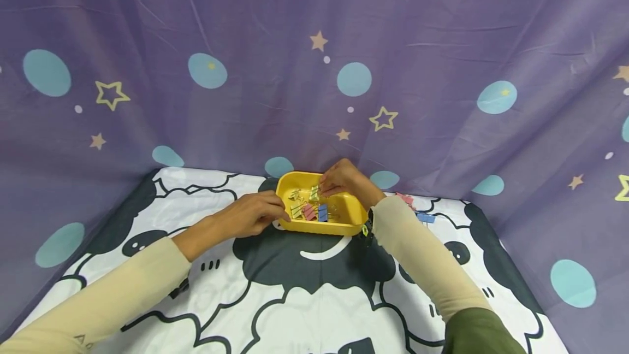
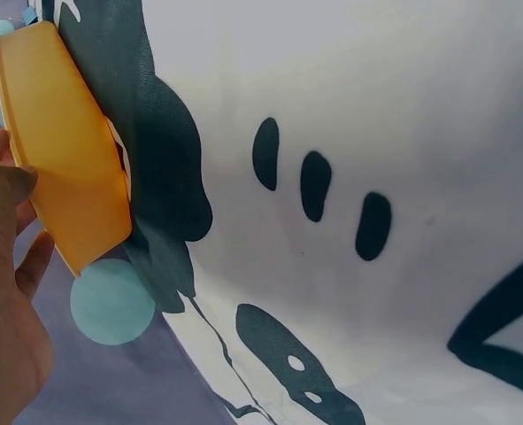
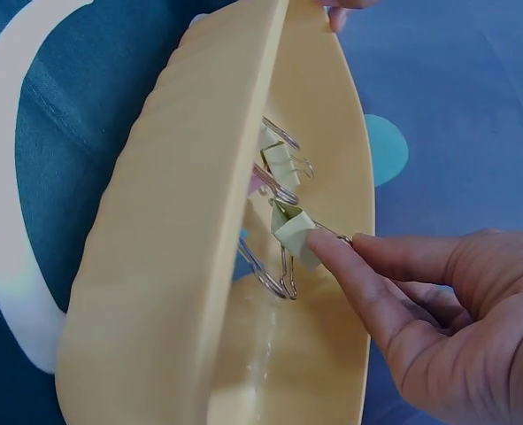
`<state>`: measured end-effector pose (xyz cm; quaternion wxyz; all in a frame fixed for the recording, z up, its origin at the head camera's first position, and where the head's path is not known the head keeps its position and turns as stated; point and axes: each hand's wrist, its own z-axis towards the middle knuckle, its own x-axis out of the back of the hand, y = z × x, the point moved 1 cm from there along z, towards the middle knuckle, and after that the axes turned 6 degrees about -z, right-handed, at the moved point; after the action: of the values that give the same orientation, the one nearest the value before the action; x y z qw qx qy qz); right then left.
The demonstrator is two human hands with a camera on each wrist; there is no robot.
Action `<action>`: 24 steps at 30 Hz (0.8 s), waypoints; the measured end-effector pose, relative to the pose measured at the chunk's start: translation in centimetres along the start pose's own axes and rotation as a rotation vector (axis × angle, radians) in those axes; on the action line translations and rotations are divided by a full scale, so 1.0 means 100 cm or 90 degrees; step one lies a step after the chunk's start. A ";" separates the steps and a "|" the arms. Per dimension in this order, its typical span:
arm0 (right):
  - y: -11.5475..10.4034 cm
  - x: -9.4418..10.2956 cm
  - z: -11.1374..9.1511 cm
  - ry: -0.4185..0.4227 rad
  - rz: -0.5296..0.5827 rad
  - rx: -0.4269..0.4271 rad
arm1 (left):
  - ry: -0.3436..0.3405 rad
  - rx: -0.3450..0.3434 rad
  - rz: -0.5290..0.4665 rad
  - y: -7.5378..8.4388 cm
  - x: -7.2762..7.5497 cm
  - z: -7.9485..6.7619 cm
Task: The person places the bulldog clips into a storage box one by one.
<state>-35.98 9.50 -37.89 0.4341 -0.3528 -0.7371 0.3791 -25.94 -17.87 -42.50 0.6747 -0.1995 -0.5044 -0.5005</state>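
A yellow plastic tray (image 1: 314, 228) stands on the cloth near its far edge. My left hand (image 1: 253, 213) grips the tray's left end, its thumb (image 2: 20, 181) against the outer wall by the rim. Over the tray's far side, my right hand (image 1: 341, 177) reaches in. Its thumb and index finger pinch a pale yellow-green binder clip (image 3: 294, 232) by a wire handle. Around it in the tray lie a pink binder clip (image 1: 309, 212), a blue binder clip (image 1: 322, 212) and more yellow-green binder clips (image 1: 296, 211). The tray's near wall partly hides them in the right wrist view.
Right of the tray, beyond my right forearm, a pink clip (image 1: 405, 199) and a blue clip (image 1: 425, 217) lie on the cloth. The black-and-white cartoon cloth (image 1: 275, 266) covers the table. A purple curtain (image 1: 275, 119) hangs close behind the tray.
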 end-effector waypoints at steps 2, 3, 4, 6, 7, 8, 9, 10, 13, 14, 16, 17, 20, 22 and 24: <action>0.000 -0.002 0.001 0.002 -0.002 0.001 | -0.001 0.000 -0.001 0.000 -0.001 0.001; 0.000 -0.004 0.002 0.001 -0.002 0.003 | -0.001 0.000 -0.001 0.000 -0.001 0.001; 0.000 -0.005 0.002 0.001 -0.002 0.004 | -0.002 -0.001 -0.003 0.001 -0.001 0.002; 0.000 -0.009 0.003 -0.005 0.000 0.009 | -0.005 -0.002 -0.005 0.001 -0.001 0.003; 0.000 -0.011 0.004 -0.007 0.000 0.012 | -0.007 -0.003 -0.007 0.001 -0.001 0.003; 0.000 -0.013 0.004 -0.007 -0.009 0.017 | -0.009 -0.003 -0.008 0.002 -0.001 0.003; 0.000 -0.014 0.004 -0.008 -0.022 0.023 | -0.011 -0.003 -0.009 0.002 -0.001 0.004; 0.000 -0.015 0.003 -0.005 -0.031 0.028 | -0.014 -0.002 -0.009 0.002 -0.001 0.004; -0.002 -0.014 0.001 0.018 -0.098 0.048 | -0.017 -0.001 -0.004 0.002 -0.001 0.004; -0.003 -0.013 0.000 0.027 -0.113 0.054 | -0.017 0.000 -0.002 0.002 -0.001 0.004; -0.005 -0.008 -0.003 0.040 -0.118 0.059 | -0.018 0.001 0.001 0.002 0.000 0.004; -0.006 -0.006 -0.004 0.043 -0.121 0.062 | -0.017 0.001 0.004 0.002 0.001 0.004; -0.006 0.001 -0.009 0.047 -0.086 0.065 | -0.014 0.004 0.005 0.001 0.002 0.003; -0.005 0.006 -0.011 0.048 -0.075 0.060 | -0.013 0.005 0.003 0.000 0.002 0.002; -0.003 0.010 -0.014 0.047 -0.067 0.054 | -0.014 0.007 0.000 0.000 0.002 0.001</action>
<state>-35.19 10.57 -36.76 0.4950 -0.3087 -0.7212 0.3735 -25.99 -17.89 -42.26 0.6703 -0.2010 -0.5144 -0.4957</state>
